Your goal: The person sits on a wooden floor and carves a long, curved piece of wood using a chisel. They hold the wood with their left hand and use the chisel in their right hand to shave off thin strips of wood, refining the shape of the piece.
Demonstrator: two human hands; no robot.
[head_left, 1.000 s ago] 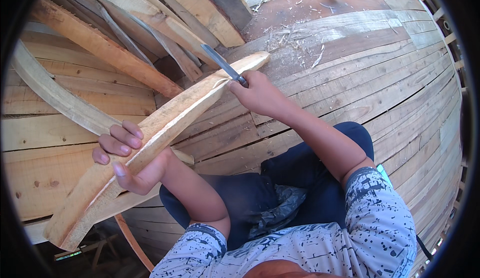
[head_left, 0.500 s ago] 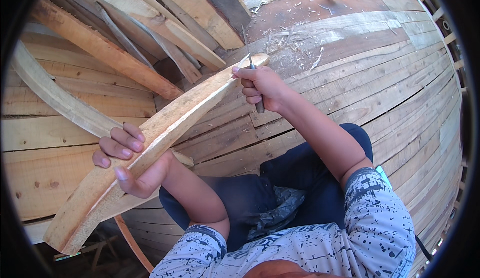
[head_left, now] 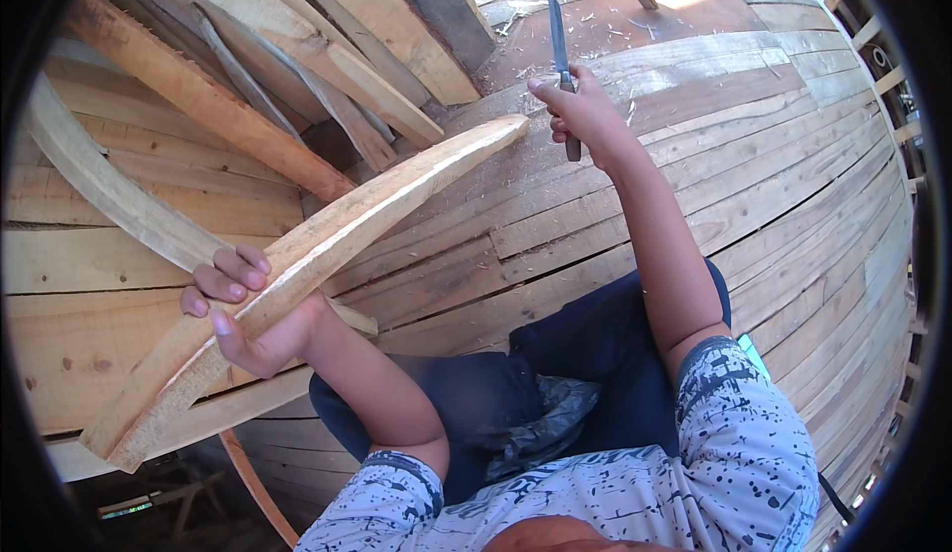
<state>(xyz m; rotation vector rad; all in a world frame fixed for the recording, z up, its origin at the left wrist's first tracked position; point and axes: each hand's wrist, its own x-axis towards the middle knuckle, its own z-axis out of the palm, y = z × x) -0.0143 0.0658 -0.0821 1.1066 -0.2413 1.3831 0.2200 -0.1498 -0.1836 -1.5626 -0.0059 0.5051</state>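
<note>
The left hand [head_left: 270, 339] is gripping the curved timber [head_left: 367, 210], its long axis running toward the right hand [head_left: 587, 116], which is clasping a knife [head_left: 559, 46] just beyond its far end

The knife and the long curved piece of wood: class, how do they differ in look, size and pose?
Look: the knife has a grey blade and dark handle; the long curved piece of wood is pale tan.
Size: the knife is far shorter and slimmer than the wood.
Pose: the knife points toward the picture's top; the wood slants from lower left to upper right.
Shared: each is held, the knife by the right hand, the wood by the left.
</note>
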